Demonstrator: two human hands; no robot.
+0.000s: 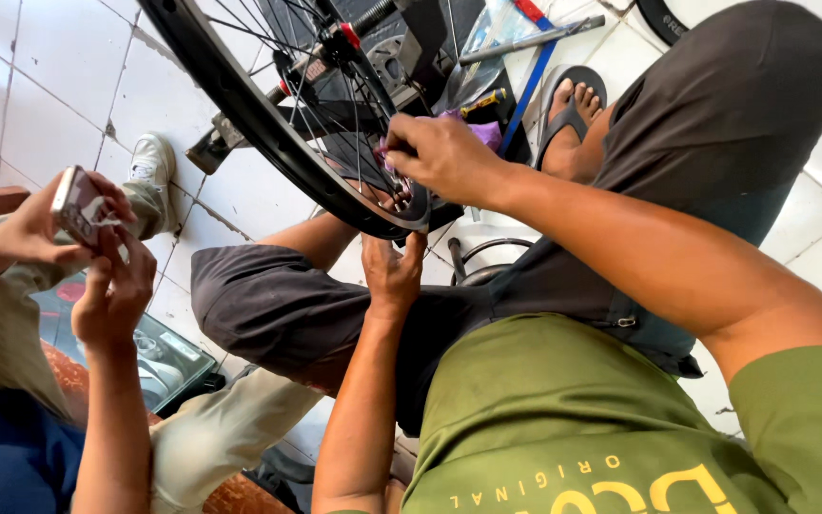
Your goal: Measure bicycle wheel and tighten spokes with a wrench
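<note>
Right hand [444,157] pinches something small and hidden at the rim [268,133]; left hand [392,271] grips the rim from below. Spokes [335,105] cross the view; a neighbour's phone [78,205] sits left.

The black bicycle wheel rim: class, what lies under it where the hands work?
Under the black bicycle wheel rim, the left hand presses up; below are dark trousers. The right hand hides the spoke ends.

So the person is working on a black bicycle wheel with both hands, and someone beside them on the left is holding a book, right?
Not quite. The head view shows the neighbour's two hands holding a phone, not a book. The rest stands: the left hand grips the black wheel rim from below and the right hand works at the spokes.
</note>
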